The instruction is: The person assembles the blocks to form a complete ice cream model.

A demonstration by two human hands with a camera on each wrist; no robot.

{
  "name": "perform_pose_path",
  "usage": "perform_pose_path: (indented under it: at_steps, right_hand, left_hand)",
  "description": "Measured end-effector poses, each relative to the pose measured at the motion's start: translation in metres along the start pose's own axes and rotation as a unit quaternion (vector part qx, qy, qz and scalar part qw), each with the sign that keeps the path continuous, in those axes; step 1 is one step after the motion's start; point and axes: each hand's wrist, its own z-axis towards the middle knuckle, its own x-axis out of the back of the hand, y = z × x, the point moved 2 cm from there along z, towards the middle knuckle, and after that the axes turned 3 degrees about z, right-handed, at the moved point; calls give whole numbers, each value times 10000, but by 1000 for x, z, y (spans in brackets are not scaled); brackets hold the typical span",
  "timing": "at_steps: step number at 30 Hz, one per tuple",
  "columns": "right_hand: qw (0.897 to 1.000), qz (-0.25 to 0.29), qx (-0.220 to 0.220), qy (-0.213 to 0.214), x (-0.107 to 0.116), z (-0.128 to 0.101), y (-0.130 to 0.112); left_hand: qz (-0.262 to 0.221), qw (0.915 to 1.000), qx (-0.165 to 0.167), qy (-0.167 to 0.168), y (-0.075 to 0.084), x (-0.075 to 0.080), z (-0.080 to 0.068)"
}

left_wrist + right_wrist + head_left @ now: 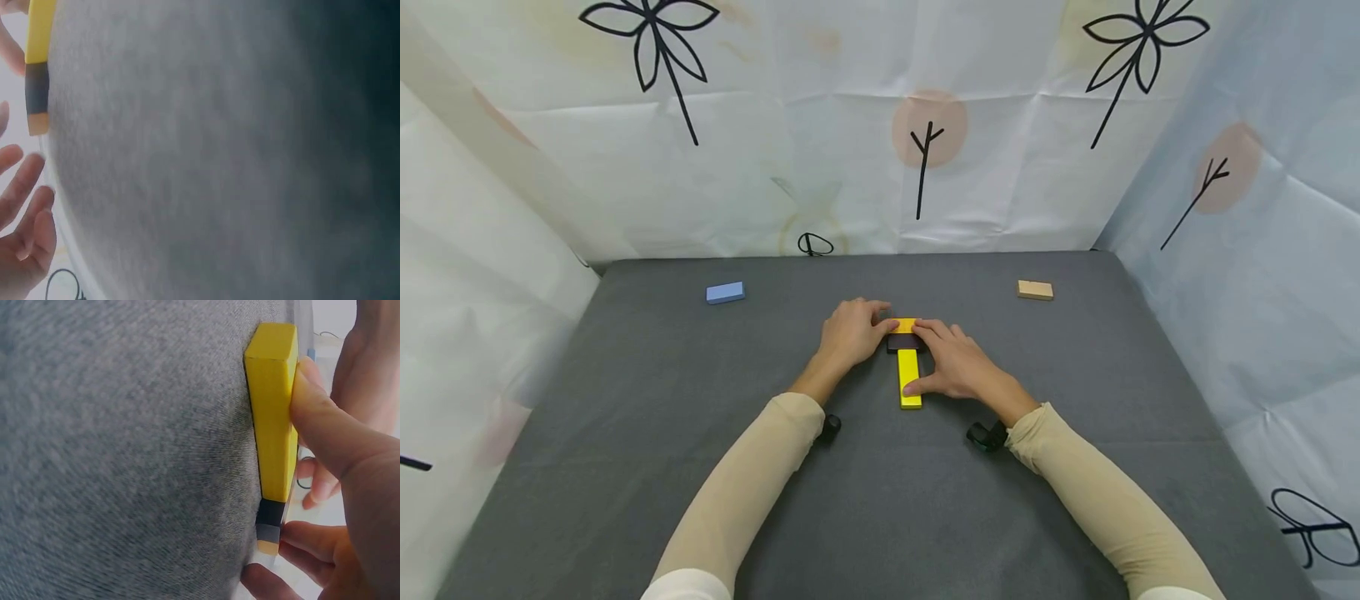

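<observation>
A long yellow block [909,367] lies end-on toward me on the grey table. Beyond its far end a black block [904,342] lies crosswise, followed by an orange-yellow block [905,326]. My left hand [852,333] is at the left of the far blocks, thumb tip at the orange-yellow block's edge; the left wrist view shows its other fingers spread loosely. My right hand [957,364] spans the row from the right. Its thumb [319,403] rests straight on the yellow block near the close end, while its fingertips reach the orange-yellow block's right edge.
A blue block [725,292] lies at the table's back left and a tan block [1035,290] at the back right. White cloth [850,167] with drawn plants hangs behind the table [887,517] and along both sides.
</observation>
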Motion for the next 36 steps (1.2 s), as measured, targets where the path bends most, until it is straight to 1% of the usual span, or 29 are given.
perform_pose_path:
  at_steps: [3, 6, 10, 13, 16, 18, 21, 26, 30, 33, 36]
  right_hand:
    - [10000, 2, 1, 3, -1, 0, 0]
    - [10000, 17, 12, 10, -1, 0, 1]
    - [10000, 29, 22, 28, -1, 0, 1]
    - [10000, 32, 12, 17, -1, 1, 1]
    - [10000, 30, 4, -2, -1, 1, 1]
    - [10000, 43, 3, -12, -2, 1, 1]
    - [10000, 66, 0, -11, -2, 1, 1]
    - [9999, 164, -33, 7, -2, 0, 2]
    - [9998, 214, -27, -3, -1, -1, 3]
    - [9998, 201, 11, -19, -2, 0, 3]
    - [9998, 178, 23, -28, -2, 0, 3]
  left_hand:
    - [499, 9983, -194, 215, -3, 4, 0]
    - [871, 9950, -332, 358, -7, 8, 1]
    - [1391, 9884, -530, 312, -16, 13, 4]
    - [1876, 9800, -615, 231, -25, 16, 7]
    - [2112, 9753, -624, 191, -35, 19, 8]
    - [2211, 9731, -617, 202, -41, 21, 8]
    - [2256, 9723, -570, 203, -49, 26, 8]
    - [2339, 9714, -385, 147, -67, 37, 12]
    - [2284, 9733, -88, 197, -88, 44, 15]
    - [2092, 9774, 159, 273, -104, 49, 15]
    - [1961, 9795, 369, 268, -119, 54, 14]
